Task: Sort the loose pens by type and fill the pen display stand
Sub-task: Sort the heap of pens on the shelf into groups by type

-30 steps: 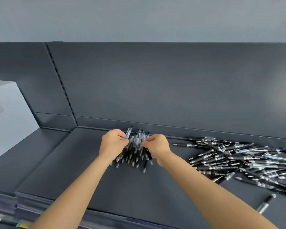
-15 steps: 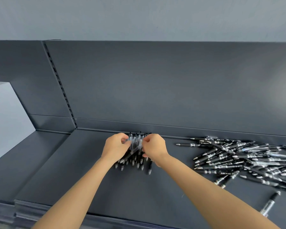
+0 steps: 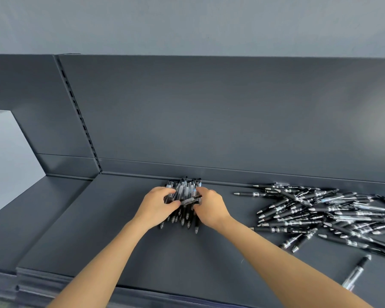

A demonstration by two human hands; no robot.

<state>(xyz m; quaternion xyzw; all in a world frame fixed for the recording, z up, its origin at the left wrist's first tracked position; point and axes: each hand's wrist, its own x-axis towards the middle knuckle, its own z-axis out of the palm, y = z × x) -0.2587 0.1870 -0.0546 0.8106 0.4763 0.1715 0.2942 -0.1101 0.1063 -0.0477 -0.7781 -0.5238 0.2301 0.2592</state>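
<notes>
From where I sit this looks like a shop, at a retail display unit. I see a flat dark grey metal shelf backed by a tall matte grey back panel, and a slotted vertical upright strip of the kind that carries adjustable shelf brackets. A second shelf bay adjoins on the left. A large loose heap of identical black and clear ballpoint pens lies on the shelf, stock rather than personal stationery. A plain pale grey wall rises above.
</notes>
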